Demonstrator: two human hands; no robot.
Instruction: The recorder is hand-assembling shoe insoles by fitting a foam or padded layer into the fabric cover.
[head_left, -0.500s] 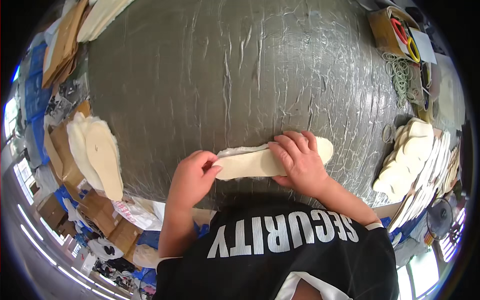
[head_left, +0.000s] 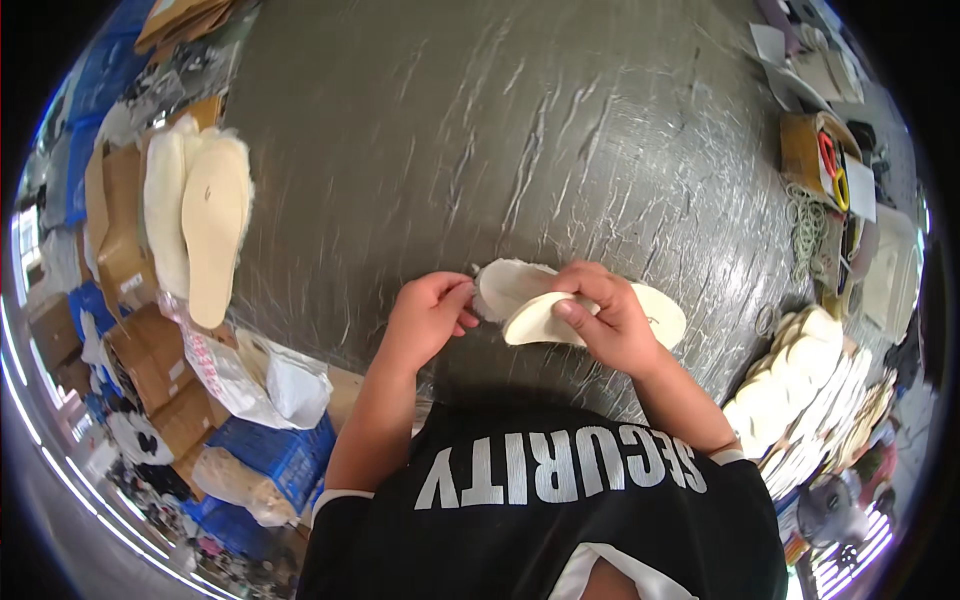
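Observation:
In front of me a cream insole (head_left: 542, 322) lies over a whitish fuzzy-edged lining piece (head_left: 508, 284). My right hand (head_left: 612, 322) grips the insole at its middle, thumb on top, and its left end is lifted and bent up off the lining. The insole's right end rests beyond that hand. My left hand (head_left: 430, 316) pinches the lining's left edge between thumb and forefinger, its other fingers curled. How far the two layers touch under my right hand is hidden.
Fleece-backed insoles (head_left: 216, 215) lie at the table's left edge. Stacks of cream insoles (head_left: 790, 375) sit at the right, below rubber bands (head_left: 808, 228) and a cardboard box (head_left: 800, 150) holding scissors. A plastic bag (head_left: 250, 375) and blue crate (head_left: 285, 450) are at the lower left.
The insole's left end has come up off the lining and bent back. My left hand has shifted right onto the lining's edge. The whole view has turned slightly.

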